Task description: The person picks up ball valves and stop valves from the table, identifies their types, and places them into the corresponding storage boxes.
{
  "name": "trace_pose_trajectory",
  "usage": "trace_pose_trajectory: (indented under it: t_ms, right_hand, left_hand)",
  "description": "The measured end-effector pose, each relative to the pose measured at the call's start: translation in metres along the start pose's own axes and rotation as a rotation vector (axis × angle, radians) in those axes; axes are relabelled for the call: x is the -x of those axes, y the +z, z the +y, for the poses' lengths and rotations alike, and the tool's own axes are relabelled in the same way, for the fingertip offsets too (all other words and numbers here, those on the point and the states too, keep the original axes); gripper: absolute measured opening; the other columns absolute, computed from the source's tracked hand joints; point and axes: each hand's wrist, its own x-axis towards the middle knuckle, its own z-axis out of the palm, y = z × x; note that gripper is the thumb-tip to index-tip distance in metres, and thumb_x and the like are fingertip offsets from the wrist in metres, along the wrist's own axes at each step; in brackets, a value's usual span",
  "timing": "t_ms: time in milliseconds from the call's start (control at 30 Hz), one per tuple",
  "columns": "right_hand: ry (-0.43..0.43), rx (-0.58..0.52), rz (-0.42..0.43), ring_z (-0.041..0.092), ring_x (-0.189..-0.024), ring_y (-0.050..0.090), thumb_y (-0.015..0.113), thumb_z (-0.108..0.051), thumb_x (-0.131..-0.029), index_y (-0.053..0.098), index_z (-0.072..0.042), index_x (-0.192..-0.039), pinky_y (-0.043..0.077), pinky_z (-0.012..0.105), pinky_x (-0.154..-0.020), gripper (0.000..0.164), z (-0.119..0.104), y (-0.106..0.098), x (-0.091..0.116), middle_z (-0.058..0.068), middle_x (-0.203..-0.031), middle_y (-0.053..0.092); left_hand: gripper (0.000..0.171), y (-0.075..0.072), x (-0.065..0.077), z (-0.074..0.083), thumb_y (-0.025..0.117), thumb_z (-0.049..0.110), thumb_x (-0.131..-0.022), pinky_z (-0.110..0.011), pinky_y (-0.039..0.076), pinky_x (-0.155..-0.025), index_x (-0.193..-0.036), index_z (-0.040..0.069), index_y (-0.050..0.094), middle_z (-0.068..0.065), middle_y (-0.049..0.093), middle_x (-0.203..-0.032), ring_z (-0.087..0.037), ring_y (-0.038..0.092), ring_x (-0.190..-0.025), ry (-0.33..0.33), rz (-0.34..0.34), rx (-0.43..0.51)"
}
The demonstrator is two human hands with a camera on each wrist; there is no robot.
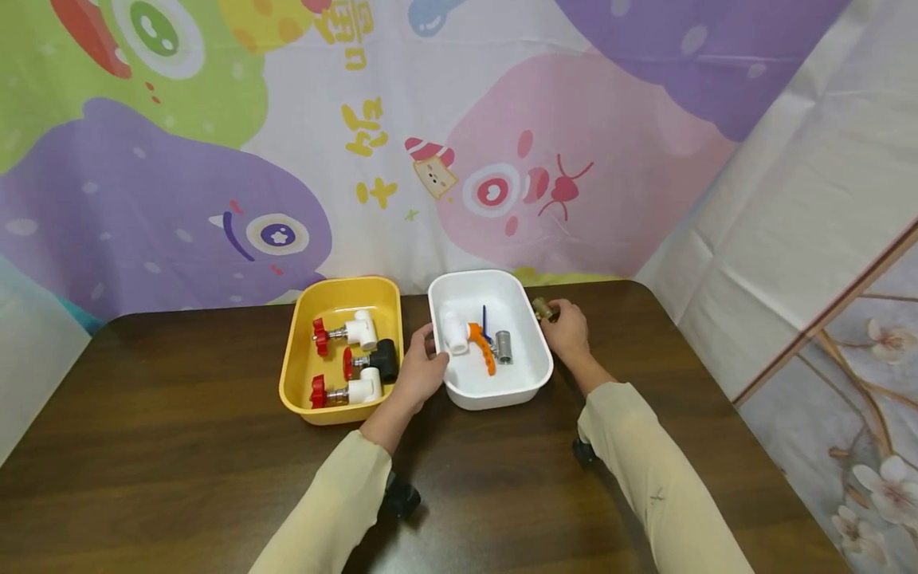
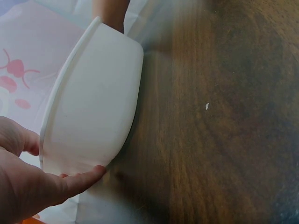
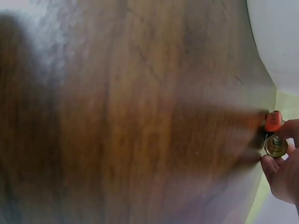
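Observation:
My left hand (image 1: 421, 367) grips the left side of a white tray (image 1: 495, 389), its fingers at the outer wall and rim. Beyond the tray's right side, my right hand (image 1: 570, 331) holds a brass valve (image 1: 543, 308) low over the table. In the right wrist view the valve's round open end (image 3: 276, 146) and its orange-red handle (image 3: 274, 121) show between the fingertips. Inside the white tray lie a white plastic valve (image 1: 455, 332) with an orange lever (image 1: 483, 348) and a silver metal fitting (image 1: 504, 347) beside a slim blue handle (image 1: 484, 320).
A yellow tray (image 1: 292, 387) stands left of the white one, holding two white valves and a black valve (image 1: 385, 360), all with red handwheels. Both trays sit near the back edge of the dark wooden table (image 1: 179, 478). A printed cloth (image 1: 387, 143) hangs behind.

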Motion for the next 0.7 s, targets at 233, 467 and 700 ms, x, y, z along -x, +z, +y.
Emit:
trace_pose_trajectory:
  t_ms: [233,467,700]
  right_hand:
    - [0.005,-0.052,0.031,0.040,-0.107,0.055,0.055,-0.010,-0.081,0.056,0.004,-0.122,0.045,0.047,-0.093,0.043,0.006,-0.005,-0.001,0.026,-0.117,0.059]
    - [0.044,-0.085,0.062,0.038,-0.106,0.057,0.056,-0.010,-0.080,0.058,0.003,-0.120,0.045,0.044,-0.093,0.042,0.009,-0.012,0.001,0.023,-0.115,0.063]
    - [0.067,-0.159,0.101,0.035,-0.096,0.059,0.056,-0.012,-0.081,0.060,0.003,-0.118,0.047,0.045,-0.088,0.041,0.003,-0.020,0.003,0.023,-0.113,0.063]
  left_hand:
    - [0.057,0.000,0.000,0.002,0.046,0.008,-0.094,-0.045,0.045,-0.099,-0.146,0.005,0.022,-0.021,0.040,-0.137,-0.033,0.046,-0.122,-0.012,-0.001,-0.001]
    - [0.057,0.001,0.001,0.002,0.046,0.007,-0.094,-0.046,0.045,-0.099,-0.146,0.006,0.022,-0.021,0.040,-0.137,-0.033,0.045,-0.122,-0.014,-0.003,-0.006]
    - [0.057,0.001,-0.001,0.000,0.047,0.010,-0.094,-0.046,0.045,-0.099,-0.146,0.008,0.022,-0.020,0.040,-0.138,-0.032,0.045,-0.123,-0.032,0.000,-0.014]
